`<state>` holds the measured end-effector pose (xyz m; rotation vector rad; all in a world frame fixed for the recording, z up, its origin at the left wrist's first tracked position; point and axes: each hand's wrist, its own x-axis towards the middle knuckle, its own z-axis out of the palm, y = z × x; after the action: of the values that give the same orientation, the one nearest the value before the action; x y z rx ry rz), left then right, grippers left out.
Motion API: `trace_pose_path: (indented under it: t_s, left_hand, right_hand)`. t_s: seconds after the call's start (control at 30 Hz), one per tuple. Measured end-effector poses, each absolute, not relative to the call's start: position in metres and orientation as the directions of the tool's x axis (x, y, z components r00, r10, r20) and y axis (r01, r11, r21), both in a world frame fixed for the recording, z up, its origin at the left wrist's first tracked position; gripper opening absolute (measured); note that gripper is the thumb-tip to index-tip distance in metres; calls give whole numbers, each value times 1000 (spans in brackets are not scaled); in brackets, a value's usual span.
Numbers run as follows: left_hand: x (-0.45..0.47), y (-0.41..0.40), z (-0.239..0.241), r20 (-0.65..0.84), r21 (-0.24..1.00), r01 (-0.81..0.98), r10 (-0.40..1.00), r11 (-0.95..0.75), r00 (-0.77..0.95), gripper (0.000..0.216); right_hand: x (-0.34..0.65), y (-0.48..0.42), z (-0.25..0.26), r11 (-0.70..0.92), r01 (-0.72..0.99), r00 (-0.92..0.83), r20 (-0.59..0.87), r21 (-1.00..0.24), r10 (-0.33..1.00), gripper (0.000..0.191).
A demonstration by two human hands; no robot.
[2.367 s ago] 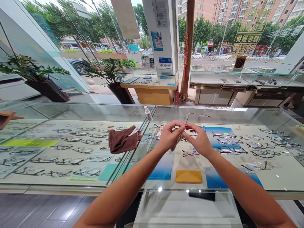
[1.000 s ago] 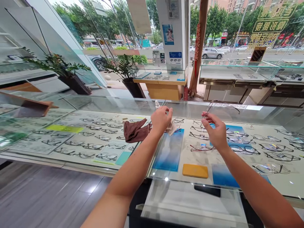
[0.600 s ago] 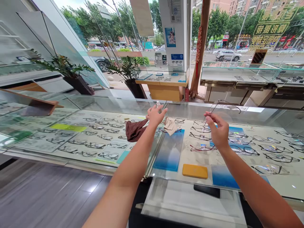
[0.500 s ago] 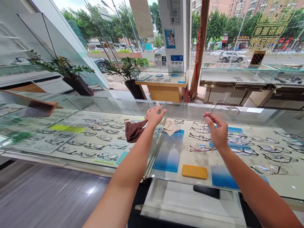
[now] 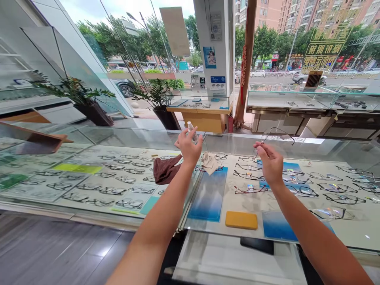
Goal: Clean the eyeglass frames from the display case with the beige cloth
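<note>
My left hand (image 5: 189,147) has its fingers around a small clear spray bottle (image 5: 194,136) with a white top, tilted slightly above the glass counter; the hand hides part of it. Below and left of that hand lies a crumpled brown cloth (image 5: 166,170). A beige cloth (image 5: 209,162) rests just right of my left wrist. On the right, my right hand (image 5: 271,160) pinches a thin-framed pair of eyeglasses (image 5: 279,129) between thumb and fingers, holding it up over the counter.
The glass display counter (image 5: 208,227) holds rows of eyeglasses. A yellow case (image 5: 241,220) and a blue sheet (image 5: 208,198) lie near its front edge. A brown tilted board (image 5: 38,138) stands at the left. Beyond are potted plants (image 5: 162,103) and another display case (image 5: 291,99).
My left hand has risen a little, bringing the spray bottle up and tilting it. My right hand still holds the eyeglasses in about the same place. The view has tipped slightly upward.
</note>
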<state>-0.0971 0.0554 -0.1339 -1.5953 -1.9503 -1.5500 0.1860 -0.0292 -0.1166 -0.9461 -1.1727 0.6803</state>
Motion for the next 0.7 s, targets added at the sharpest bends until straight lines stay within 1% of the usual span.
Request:
trace_pose_path:
  t_s: [0.1,0.17,0.2,0.23,0.3,0.37,0.4,0.47,0.53,0.63,0.7]
  left_hand:
    - [-82,53,-129,801,553,731,495,-400,-336,31]
    - [-64,46,-126,832,546,601,463,-584,-306,22]
    - [-54,42,-125,829,557,506,475,-659,-294,19]
    - [-43,36,-124,807,590,376,526,-714,-267,22]
    - [-23,21,-122,744,661,107,631,-743,-217,37]
    - [-8,6,-118,674,725,-89,730,-683,-109,54]
    - [-4,-1,-117,629,765,-160,777,-623,-18,57]
    - [-1,-13,-113,515,846,-270,837,-460,187,57]
    - [-1,-21,-110,407,891,-351,850,-289,333,53]
    - [-4,-26,-107,288,895,-439,857,-83,427,51]
    - [-7,-26,-106,203,895,-444,863,28,463,51]
  right_hand:
    - [187,-27,-115,455,-8,266,437,-891,860,26]
    - [188,-27,-113,450,-32,250,429,-892,868,26]
    - [188,-27,-112,444,-49,238,421,-895,875,26]
    - [187,-28,-112,436,-71,221,412,-897,884,26]
    - [186,-30,-110,417,-113,181,394,-902,901,26]
    - [185,-32,-108,403,-138,139,385,-905,912,25]
    - [184,-33,-107,399,-141,120,385,-906,915,25]
    - [183,-36,-106,393,-139,86,384,-909,919,24]
    - [182,-38,-105,382,-141,62,377,-914,924,24]
    - [184,-40,-104,354,-134,46,351,-926,935,25]
    - [185,-41,-104,337,-125,20,337,-933,941,25]
